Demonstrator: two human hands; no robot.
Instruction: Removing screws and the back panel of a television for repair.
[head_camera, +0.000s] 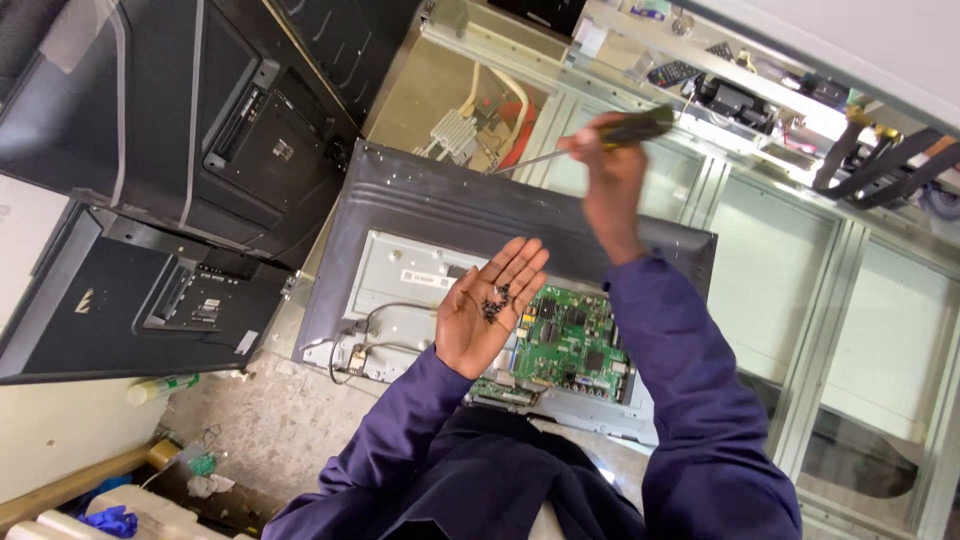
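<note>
Tilting your flat, fingers-apart left hand (492, 305) could spill the loose screws (495, 302) onto the circuit board (572, 345); right hand (607, 165) clamps the screwdriver (590, 142).

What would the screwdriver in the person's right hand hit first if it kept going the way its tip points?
Probably the silver finned metal block beyond the opened television's rim; the screwdriver in the right hand aims left toward it. Depth is unclear, so it might pass above.
</note>
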